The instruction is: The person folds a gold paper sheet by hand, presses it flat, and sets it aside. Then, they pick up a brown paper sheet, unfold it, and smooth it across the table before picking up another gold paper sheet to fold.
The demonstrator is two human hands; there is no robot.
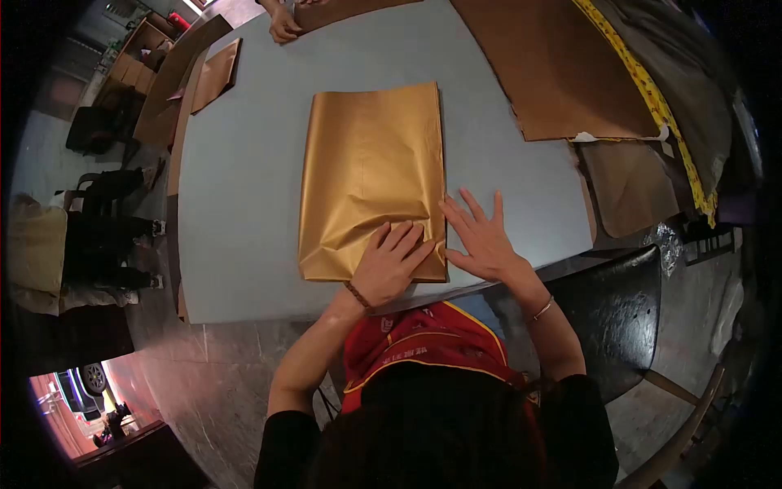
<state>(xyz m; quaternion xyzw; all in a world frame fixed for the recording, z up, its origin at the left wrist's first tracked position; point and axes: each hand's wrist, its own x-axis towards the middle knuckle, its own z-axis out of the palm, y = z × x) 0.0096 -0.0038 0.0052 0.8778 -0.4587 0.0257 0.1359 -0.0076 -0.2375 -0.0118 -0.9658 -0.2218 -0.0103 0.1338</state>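
Note:
A folded gold sheet (371,155), shiny and roughly rectangular, lies flat on the grey-blue table top (244,187). Wrinkles run across its near end. My left hand (388,262) presses on that near end with the fingers spread over the creases. Beside the sheet's right edge, my right hand (481,244) lies with its fingers stretched out, the fingertips at the edge. The thumb points to the sheet's near right corner. Neither hand grips anything.
Another person's hand (283,26) rests at the far edge by a brown sheet (350,11). A smaller folded brown piece (217,76) lies at the far left. Brown cardboard (570,73) and a yellow patterned strip (652,98) are at the right. A black chair (623,301) stands right of me.

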